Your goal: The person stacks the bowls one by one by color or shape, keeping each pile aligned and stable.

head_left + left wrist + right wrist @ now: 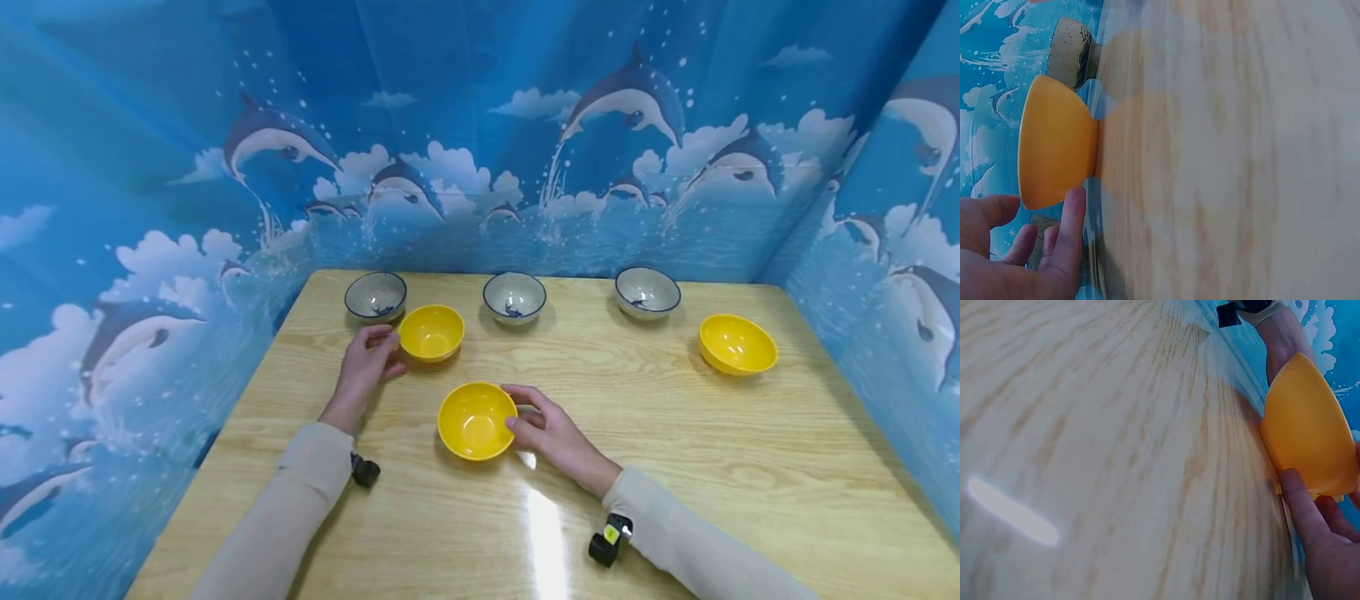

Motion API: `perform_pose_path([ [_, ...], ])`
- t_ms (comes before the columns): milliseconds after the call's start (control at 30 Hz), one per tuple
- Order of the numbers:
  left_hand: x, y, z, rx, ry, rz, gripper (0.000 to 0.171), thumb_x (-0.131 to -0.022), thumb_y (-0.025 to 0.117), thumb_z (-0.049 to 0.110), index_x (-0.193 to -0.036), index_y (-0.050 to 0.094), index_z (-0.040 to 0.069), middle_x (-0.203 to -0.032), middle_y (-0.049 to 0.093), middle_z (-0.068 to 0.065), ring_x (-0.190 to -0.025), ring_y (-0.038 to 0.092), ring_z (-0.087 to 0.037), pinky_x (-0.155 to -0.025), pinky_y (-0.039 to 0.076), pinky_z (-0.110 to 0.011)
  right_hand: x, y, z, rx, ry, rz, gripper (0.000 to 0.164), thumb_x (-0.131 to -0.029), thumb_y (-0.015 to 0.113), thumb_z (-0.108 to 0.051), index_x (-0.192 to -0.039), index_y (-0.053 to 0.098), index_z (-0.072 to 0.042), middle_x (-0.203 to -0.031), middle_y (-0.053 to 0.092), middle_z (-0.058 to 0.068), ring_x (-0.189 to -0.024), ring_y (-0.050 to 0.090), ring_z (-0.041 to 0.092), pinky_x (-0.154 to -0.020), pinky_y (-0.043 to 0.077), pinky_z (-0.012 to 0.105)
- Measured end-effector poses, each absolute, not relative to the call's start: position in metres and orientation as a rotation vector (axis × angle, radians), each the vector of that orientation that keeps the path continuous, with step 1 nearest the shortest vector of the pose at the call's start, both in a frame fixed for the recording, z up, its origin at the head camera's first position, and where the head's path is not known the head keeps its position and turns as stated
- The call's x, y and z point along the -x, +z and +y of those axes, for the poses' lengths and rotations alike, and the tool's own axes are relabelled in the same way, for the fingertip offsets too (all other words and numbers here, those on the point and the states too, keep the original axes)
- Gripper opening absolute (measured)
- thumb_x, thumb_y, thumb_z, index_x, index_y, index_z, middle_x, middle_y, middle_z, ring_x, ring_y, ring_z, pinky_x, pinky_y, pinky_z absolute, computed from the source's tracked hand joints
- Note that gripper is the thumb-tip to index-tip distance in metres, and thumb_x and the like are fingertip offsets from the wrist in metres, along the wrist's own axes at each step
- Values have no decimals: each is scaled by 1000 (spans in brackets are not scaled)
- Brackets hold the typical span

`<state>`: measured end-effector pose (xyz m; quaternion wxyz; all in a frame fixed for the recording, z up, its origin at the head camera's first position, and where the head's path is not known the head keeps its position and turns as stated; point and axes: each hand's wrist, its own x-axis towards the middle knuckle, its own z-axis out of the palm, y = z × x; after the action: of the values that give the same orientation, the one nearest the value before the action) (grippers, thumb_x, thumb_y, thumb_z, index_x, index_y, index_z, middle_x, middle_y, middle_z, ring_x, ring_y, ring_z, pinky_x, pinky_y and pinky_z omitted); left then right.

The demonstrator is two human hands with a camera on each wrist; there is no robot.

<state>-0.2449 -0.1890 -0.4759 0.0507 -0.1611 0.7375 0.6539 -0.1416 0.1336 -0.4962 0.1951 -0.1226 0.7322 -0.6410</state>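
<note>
My right hand (551, 429) holds the near yellow bowl (477, 422) by its right side, thumb at the rim; in the right wrist view one finger (1300, 500) lies against the bowl's lower wall. My left hand (367, 362) is at the left side of another yellow bowl (432, 333), fingers spread loosely. In the left wrist view its thumb (1000, 209) is by that bowl's rim and one fingertip reaches the lower wall. Just behind the left hand stands a grey bowl with a blue rim (376, 297).
Two more grey blue-rimmed bowls, one in the middle (514, 298) and one further right (647, 293), line the table's back edge. A third yellow bowl (738, 344) stands at the right. A blue dolphin-print curtain (465, 100) hangs behind the wooden table (750, 483).
</note>
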Motion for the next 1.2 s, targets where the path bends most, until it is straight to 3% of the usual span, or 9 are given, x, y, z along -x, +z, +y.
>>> perform_pose_path([
  [233,249,-480,-187,481,2007,2211,51,-113,60,28,-160,47,13,-158,52,-17,-133,62,-29,-94,66,-27,142,-495,133,340,-1788,2061,58,-113,61,-22,-166,41,-11,-165,44,23,-135,65,35,-99,64,30],
  [600,255,-484,-183,505,2104,2068,53,-113,61,25,-162,45,14,-158,54,-16,-123,64,-25,-91,66,-24,142,-496,133,331,-1789,2067,58,-112,62,-22,-165,41,-12,-164,45,23,-134,65,35,-99,65,32],
  [867,253,-483,-182,538,2132,2019,50,-113,60,24,-161,48,15,-157,55,-16,-128,63,-26,-93,66,-27,141,-497,132,330,-1797,2061,58,-112,62,-21,-165,42,-12,-163,45,23,-134,64,36,-99,65,32],
  [1200,247,-479,-186,511,2095,2040,49,-114,59,24,-162,47,16,-162,53,-16,-134,62,-29,-108,62,-36,142,-497,132,337,-1806,2055,58,-113,61,-23,-166,41,-11,-163,45,24,-135,64,35,-100,65,34],
])
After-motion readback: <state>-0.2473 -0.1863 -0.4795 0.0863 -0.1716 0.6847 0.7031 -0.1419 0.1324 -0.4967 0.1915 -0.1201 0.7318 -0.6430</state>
